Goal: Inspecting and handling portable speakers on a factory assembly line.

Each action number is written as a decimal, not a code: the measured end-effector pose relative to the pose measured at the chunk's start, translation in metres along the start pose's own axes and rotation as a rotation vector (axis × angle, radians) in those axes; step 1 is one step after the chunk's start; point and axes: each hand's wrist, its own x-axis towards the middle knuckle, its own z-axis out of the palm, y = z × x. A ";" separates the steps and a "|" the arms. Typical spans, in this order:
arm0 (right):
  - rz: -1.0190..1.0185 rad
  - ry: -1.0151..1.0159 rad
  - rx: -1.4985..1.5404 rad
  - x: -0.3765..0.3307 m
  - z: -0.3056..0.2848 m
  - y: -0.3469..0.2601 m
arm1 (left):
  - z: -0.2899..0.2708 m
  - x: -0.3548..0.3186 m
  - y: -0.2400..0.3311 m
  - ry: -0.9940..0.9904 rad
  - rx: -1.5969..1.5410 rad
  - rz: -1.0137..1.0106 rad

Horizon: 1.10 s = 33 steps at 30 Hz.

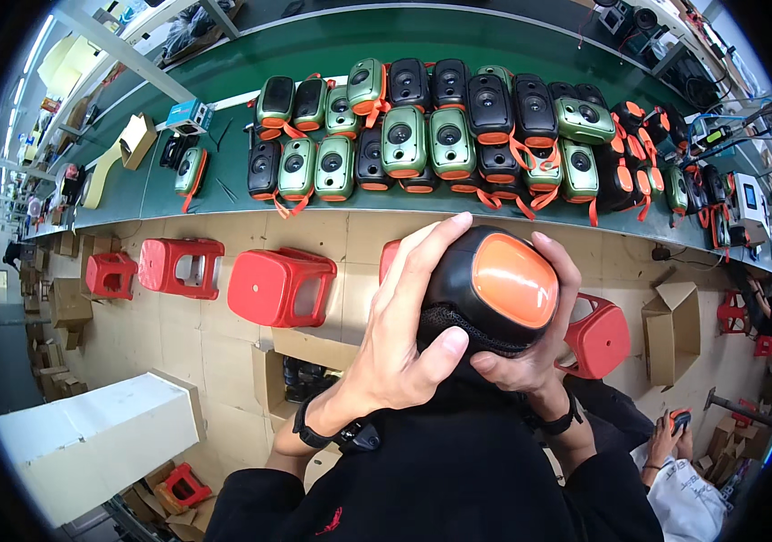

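A black portable speaker (445, 285) with a glossy orange end panel is held up close between my two hands, its orange end facing up. My left hand (404, 334) wraps its left side, fingers along the far edge and thumb on the near dark mesh. On the other side, my right hand (553, 330) grips the speaker with fingers over the right edge and thumb underneath at the near side. Both wrists wear black bands. Beyond my hands, many green speakers (403, 143) and black speakers (491, 108) with orange straps stand in rows on the green bench (214, 194).
Red stools (269, 287) line the near side of the bench. An open cardboard box (672, 332) stands on the floor to the right, and another box (269, 379) holding dark items lies at left. A co-worker's hands (666, 443) hold a small speaker at lower right. A white-topped block (102, 434) stands lower left.
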 end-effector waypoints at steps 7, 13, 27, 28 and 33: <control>-0.036 0.023 0.042 -0.001 0.005 0.001 | 0.003 -0.003 0.003 0.053 -0.039 -0.009; -0.060 0.020 -0.162 -0.006 0.000 -0.002 | 0.003 -0.004 0.002 0.011 -0.082 -0.078; 0.019 -0.040 0.270 -0.003 -0.003 -0.002 | -0.012 -0.010 0.013 -0.106 -0.094 -0.013; 0.019 -0.040 0.285 -0.003 -0.003 -0.002 | -0.012 -0.012 0.012 -0.104 -0.100 -0.022; 0.173 -0.026 0.138 -0.009 -0.006 -0.012 | -0.009 -0.016 0.006 -0.073 -0.183 -0.073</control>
